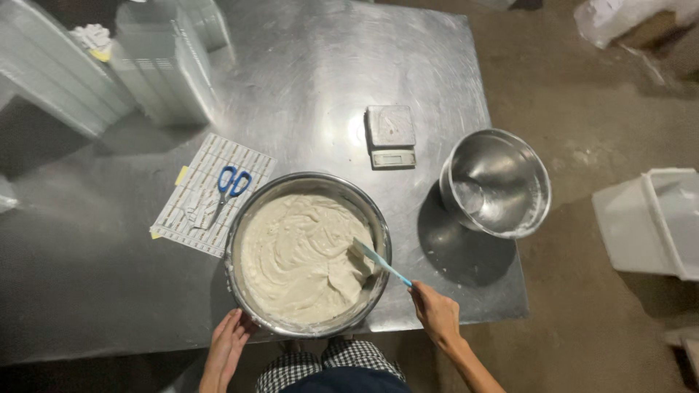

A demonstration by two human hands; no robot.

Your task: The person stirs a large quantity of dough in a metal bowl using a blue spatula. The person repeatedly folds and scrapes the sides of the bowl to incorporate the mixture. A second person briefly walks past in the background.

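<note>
A large steel mixing bowl (237, 218) full of pale, thick batter (298, 255) sits at the near edge of the steel table (306, 73). My right hand (435, 313) is shut on the handle of a light blue spatula (380, 260), whose blade rests in the batter at the bowl's right side. My left hand (227, 342) lies against the bowl's near-left rim, fingers spread on its outer wall.
An empty steel bowl (496, 182) stands to the right, a small kitchen scale (391, 135) behind the big bowl. Blue-handled scissors (231, 185) lie on a printed sheet (212, 193) at left. Stacked white trays (164, 62) at back left; a white bin (652, 222) on the floor.
</note>
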